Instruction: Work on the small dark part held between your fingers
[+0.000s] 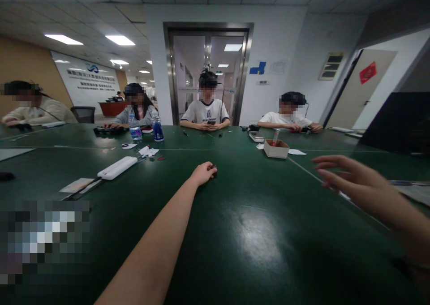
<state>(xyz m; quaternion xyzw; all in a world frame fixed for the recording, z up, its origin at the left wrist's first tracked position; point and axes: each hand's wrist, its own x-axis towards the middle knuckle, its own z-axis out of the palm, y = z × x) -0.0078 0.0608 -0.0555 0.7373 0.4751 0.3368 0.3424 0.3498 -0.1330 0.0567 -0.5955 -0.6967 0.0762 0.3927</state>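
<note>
My left hand (202, 173) reaches far out over the green table (228, 206), its fingers closed around a small dark object (214, 173) at the tabletop. Most of that object is covered by the fingers, and its kind cannot be made out. On the right, my right hand (352, 175) is raised above the table, slightly blurred by motion. Its fingers are stretched out and somewhat apart, with nothing held in them. The nearest thing beyond it is a small open box (276, 150) with a tube-like item (276, 137) standing in it.
A white power strip (117, 167) with a black cable lies on the left. Behind it are paper scraps (148, 151) and two bottles (135, 128). Several people sit along the far side, one holding a phone (211, 123). A dark panel (399, 121) stands at right.
</note>
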